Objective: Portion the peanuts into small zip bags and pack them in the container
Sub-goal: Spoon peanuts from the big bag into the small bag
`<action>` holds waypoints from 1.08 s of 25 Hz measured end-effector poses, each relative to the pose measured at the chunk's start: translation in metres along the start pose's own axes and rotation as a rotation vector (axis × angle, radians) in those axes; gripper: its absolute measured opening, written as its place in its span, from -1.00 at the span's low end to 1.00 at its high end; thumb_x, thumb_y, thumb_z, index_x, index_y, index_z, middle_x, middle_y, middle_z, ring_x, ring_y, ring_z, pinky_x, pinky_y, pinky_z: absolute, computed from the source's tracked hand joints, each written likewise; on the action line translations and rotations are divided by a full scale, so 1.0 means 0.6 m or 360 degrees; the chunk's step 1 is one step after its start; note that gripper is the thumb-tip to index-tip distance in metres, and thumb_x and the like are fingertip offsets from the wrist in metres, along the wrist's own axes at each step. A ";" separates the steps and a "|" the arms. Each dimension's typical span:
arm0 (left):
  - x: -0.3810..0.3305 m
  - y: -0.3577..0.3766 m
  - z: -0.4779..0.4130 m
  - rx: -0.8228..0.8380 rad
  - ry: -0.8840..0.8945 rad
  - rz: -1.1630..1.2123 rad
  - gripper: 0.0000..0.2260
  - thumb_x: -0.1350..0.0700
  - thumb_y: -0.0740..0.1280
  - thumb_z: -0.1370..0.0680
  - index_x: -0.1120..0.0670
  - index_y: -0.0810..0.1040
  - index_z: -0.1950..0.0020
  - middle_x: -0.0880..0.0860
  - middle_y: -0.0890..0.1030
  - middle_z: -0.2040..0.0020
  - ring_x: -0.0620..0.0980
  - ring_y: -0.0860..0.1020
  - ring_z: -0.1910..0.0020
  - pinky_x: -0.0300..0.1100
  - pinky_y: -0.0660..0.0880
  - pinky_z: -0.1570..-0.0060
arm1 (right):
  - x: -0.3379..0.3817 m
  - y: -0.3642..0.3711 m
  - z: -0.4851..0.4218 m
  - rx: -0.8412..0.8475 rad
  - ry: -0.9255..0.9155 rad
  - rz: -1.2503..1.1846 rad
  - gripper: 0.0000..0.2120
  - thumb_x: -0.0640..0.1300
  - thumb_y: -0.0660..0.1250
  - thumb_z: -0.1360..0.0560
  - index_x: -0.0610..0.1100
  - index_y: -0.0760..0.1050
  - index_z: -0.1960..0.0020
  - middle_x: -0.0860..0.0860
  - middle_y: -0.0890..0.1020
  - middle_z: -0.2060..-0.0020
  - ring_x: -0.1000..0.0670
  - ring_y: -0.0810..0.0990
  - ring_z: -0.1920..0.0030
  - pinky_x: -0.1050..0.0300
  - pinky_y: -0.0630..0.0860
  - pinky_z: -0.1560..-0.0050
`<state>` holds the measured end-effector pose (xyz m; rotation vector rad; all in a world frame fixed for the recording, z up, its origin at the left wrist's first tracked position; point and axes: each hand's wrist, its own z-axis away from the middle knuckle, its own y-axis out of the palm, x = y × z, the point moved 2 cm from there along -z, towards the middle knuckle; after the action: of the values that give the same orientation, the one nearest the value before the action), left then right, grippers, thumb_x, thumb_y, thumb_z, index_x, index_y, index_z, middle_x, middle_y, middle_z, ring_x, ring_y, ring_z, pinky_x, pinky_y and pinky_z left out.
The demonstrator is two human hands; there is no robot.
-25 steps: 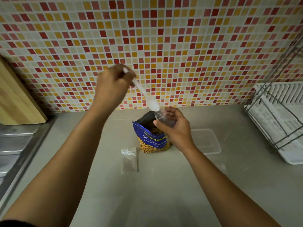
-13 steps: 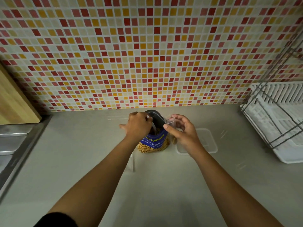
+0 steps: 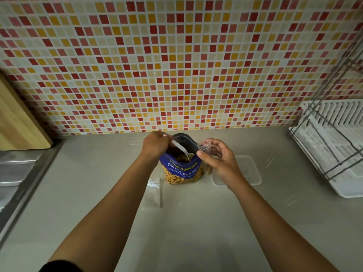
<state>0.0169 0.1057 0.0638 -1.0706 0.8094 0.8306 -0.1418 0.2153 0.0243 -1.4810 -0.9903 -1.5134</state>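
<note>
Nearest on the grey countertop (image 3: 196, 222): flat empty zip bag (image 3: 154, 195), partly under the left forearm. Beyond it, upright and open: blue peanut bag (image 3: 181, 170), nuts visible inside. Left hand (image 3: 155, 145) closed around white plastic spoon (image 3: 181, 149), bowl dipped into the bag's mouth. Right hand (image 3: 218, 157) pinching small clear zip bag (image 3: 206, 147) open, just right of the mouth. Clear container (image 3: 249, 171) further right, behind that hand. Far right: white dish rack (image 3: 332, 146). Rear: mosaic tile wall (image 3: 176, 65).
</note>
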 end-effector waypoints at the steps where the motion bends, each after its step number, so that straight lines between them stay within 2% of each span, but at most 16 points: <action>1: 0.001 -0.004 -0.001 0.0005 -0.0013 0.0051 -0.86 0.19 0.28 -0.54 0.19 0.60 -0.01 0.12 0.61 -0.01 0.02 0.54 0.03 -0.17 0.50 0.07 | 0.001 0.000 0.001 -0.0001 0.0003 -0.0024 -0.65 -0.19 0.47 -0.39 -0.02 0.45 -0.11 0.06 0.60 -0.06 0.03 0.55 -0.14 0.35 0.55 0.13; 3: -0.001 -0.012 0.002 0.0017 -0.0049 0.0121 -0.85 0.18 0.26 -0.56 0.20 0.58 -0.04 0.11 0.59 -0.03 -0.05 0.51 0.08 -0.26 0.44 0.20 | 0.004 0.001 0.002 -0.0005 -0.0002 -0.0048 -0.66 -0.20 0.47 -0.38 0.02 0.46 -0.08 0.06 0.60 -0.06 0.03 0.56 -0.13 0.37 0.55 0.14; 4: -0.003 -0.015 0.003 0.0020 -0.0061 0.0148 -0.83 0.18 0.25 -0.57 0.20 0.57 -0.08 0.09 0.58 -0.04 -0.05 0.49 0.06 -0.26 0.41 0.18 | 0.004 0.001 0.003 -0.0013 -0.0004 -0.0039 -0.66 -0.19 0.47 -0.38 0.02 0.46 -0.08 0.06 0.60 -0.06 0.03 0.55 -0.14 0.36 0.55 0.13; 6: -0.008 -0.020 0.006 0.0026 -0.0077 0.0197 -0.81 0.19 0.24 -0.58 0.21 0.55 -0.12 0.07 0.55 -0.03 -0.03 0.47 -0.02 -0.17 0.36 0.05 | 0.004 0.000 0.002 -0.0039 0.0002 -0.0007 -0.62 -0.15 0.48 -0.37 -0.01 0.46 -0.13 0.02 0.60 -0.10 0.00 0.55 -0.14 0.32 0.56 0.14; 9: -0.010 -0.032 0.010 0.0038 -0.0144 0.0236 -0.82 0.16 0.22 -0.59 0.19 0.53 -0.12 0.04 0.52 -0.03 -0.02 0.42 -0.08 -0.03 0.31 -0.12 | 0.005 0.000 -0.002 -0.0067 0.0010 -0.0045 -0.57 -0.11 0.50 -0.35 -0.03 0.46 -0.17 -0.04 0.59 -0.12 -0.10 0.56 -0.06 0.34 0.53 0.35; 11: -0.002 -0.043 0.007 0.0039 -0.0235 0.0292 -0.87 0.13 0.23 -0.59 0.14 0.52 -0.06 0.03 0.52 -0.05 -0.01 0.42 -0.16 0.11 0.28 -0.24 | 0.008 -0.003 -0.005 -0.0107 0.0012 -0.0008 -0.56 -0.08 0.51 -0.35 -0.01 0.46 -0.17 -0.04 0.59 -0.12 -0.09 0.57 -0.09 0.32 0.52 0.37; 15: 0.024 -0.066 0.006 -0.0011 -0.0451 0.0462 -0.89 0.08 0.26 -0.57 0.04 0.52 0.12 0.05 0.52 -0.16 0.05 0.41 -0.31 0.33 0.22 -0.25 | 0.017 -0.004 -0.002 -0.0158 0.0008 0.0119 -0.57 -0.09 0.51 -0.35 -0.02 0.46 -0.17 -0.01 0.59 -0.11 -0.05 0.57 -0.13 0.31 0.53 0.28; 18: 0.039 -0.084 0.006 -0.0049 -0.0528 0.0587 -0.87 0.08 0.26 -0.57 0.04 0.52 0.16 0.03 0.55 -0.10 0.05 0.42 -0.31 0.36 0.20 -0.26 | 0.027 0.003 0.006 -0.0155 -0.0029 0.0330 -0.56 -0.10 0.51 -0.34 -0.05 0.46 -0.18 0.05 0.58 -0.09 0.06 0.55 -0.10 0.39 0.51 0.24; 21: 0.030 -0.103 0.008 -0.0122 -0.0486 0.0665 -0.90 0.09 0.27 -0.56 0.06 0.53 -0.03 0.01 0.56 -0.05 0.04 0.44 -0.28 0.37 0.18 -0.27 | 0.039 0.015 0.009 -0.0153 -0.0114 0.0628 -0.52 -0.09 0.52 -0.33 -0.07 0.46 -0.19 0.09 0.56 -0.05 0.11 0.52 -0.03 0.42 0.45 0.14; 23: 0.009 -0.115 0.011 -0.0162 -0.0443 0.0714 -0.81 0.08 0.29 -0.55 0.05 0.48 -0.15 -0.02 0.57 -0.01 0.02 0.46 -0.27 0.36 0.19 -0.28 | 0.045 0.025 0.010 -0.0144 -0.0170 0.0777 -0.50 -0.09 0.52 -0.32 -0.08 0.45 -0.21 0.07 0.56 -0.07 0.10 0.51 -0.03 0.33 0.46 0.04; 27: -0.038 -0.123 0.022 -0.0166 -0.0249 0.0646 -0.96 0.07 0.30 -0.56 -0.01 0.47 0.09 -0.08 0.57 0.13 -0.02 0.49 -0.18 0.30 0.23 -0.28 | 0.053 0.043 0.010 -0.0119 -0.0241 0.0891 -0.49 -0.08 0.54 -0.29 -0.06 0.45 -0.19 0.06 0.59 -0.09 0.09 0.54 -0.06 0.19 0.52 -0.05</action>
<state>0.0732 0.0953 0.1170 -0.9301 0.8709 1.2952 -0.1160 0.2105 0.0565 -1.7616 -0.5340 -1.0538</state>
